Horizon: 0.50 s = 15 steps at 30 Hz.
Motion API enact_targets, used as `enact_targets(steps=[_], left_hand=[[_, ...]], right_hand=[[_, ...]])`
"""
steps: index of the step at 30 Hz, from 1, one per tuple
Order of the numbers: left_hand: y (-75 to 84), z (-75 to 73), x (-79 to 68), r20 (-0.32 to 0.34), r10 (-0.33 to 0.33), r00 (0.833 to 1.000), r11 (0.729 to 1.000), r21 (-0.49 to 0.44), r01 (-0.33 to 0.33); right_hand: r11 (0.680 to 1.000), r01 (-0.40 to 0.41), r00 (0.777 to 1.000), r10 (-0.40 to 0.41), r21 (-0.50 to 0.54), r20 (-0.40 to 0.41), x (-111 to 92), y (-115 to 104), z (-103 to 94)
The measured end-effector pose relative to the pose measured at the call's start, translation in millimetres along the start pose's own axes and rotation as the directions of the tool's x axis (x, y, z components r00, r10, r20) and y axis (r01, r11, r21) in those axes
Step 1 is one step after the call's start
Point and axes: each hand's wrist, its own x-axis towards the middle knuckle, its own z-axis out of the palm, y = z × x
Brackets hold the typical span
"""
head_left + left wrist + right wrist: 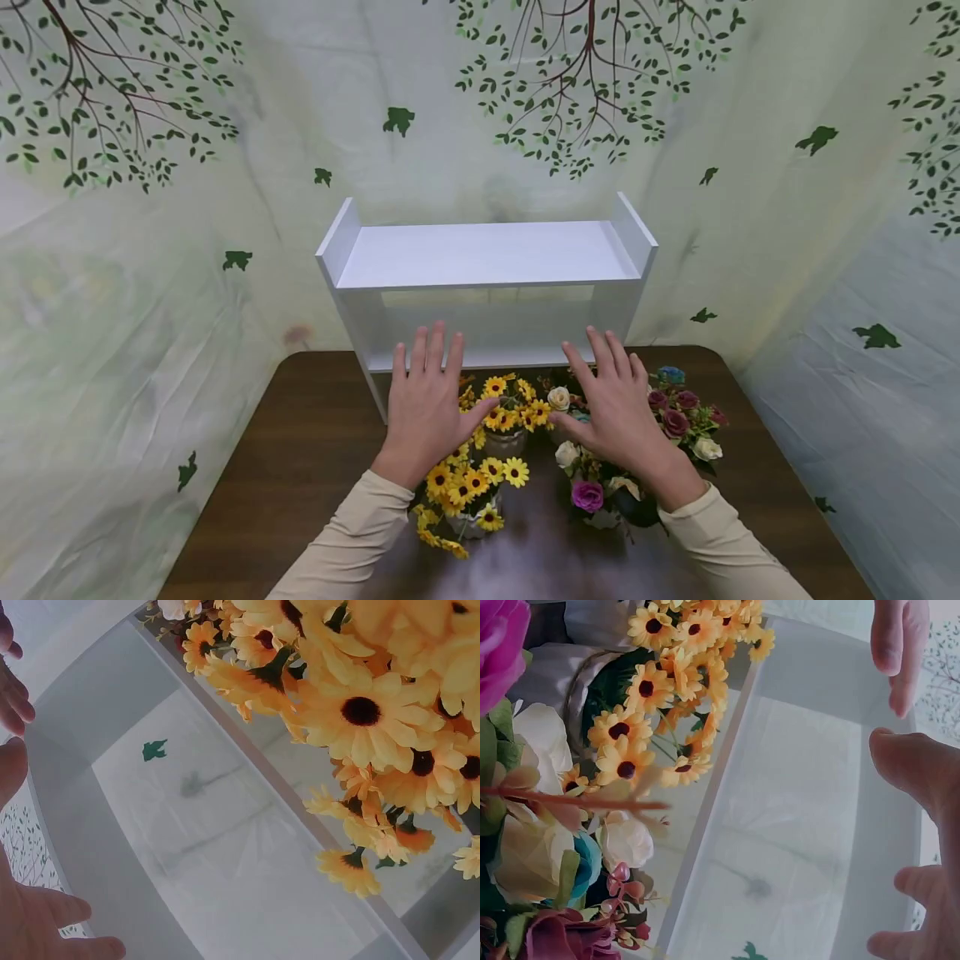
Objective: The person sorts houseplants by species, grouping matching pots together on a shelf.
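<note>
My left hand hovers with straight, spread fingers above two pots of yellow daisy-like flowers. On the other side my right hand, also spread and holding nothing, is over pots of mixed roses in purple, cream and dark red. Both palms face down and forward, fingertips overlapping the lower shelf in the head view. Yellow blooms fill the upper right of the left wrist view. In the right wrist view, cream roses and more yellow flowers stand left of the thumb.
A white two-tier shelf stands at the back of the dark brown table. Behind it hangs a pale cloth printed with branches and leaves. Flower pots crowd the table's middle, in front of the shelf.
</note>
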Motion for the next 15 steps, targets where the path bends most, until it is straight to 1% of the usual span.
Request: enact_targets(steps=[5,7,9,11,15], left_hand=[[-1.7,0.2,-0.3,-0.009,0.007,1.0,1.0,0.001,-0.007],[-2.9,0.7,-1.9,-0.025,0.031,0.999,0.999,0.007,-0.031],[-4.8,0.9,-3.1,-0.067,0.068,0.995,0.998,0.0,-0.069],[-7.9,0.8,-3.4,-0.129,0.116,0.985,0.993,-0.012,-0.118],[-18.7,-3.4,-2.4,-0.253,0.185,0.95,0.975,-0.072,-0.209]], right_hand=[[1.0,-0.01,1.0,0.01,0.009,-0.001,1,0,-2.9],[1.0,0.001,1.0,-0.001,0.024,-0.01,1,1,-4.1],[0.998,0.026,0.999,-0.023,0.062,-0.041,0,3,-5.8],[0.991,0.061,0.994,-0.051,0.115,-0.093,-3,8,-8.5],[0.972,0.134,0.971,-0.091,0.19,-0.221,-8,20,-17.8]])
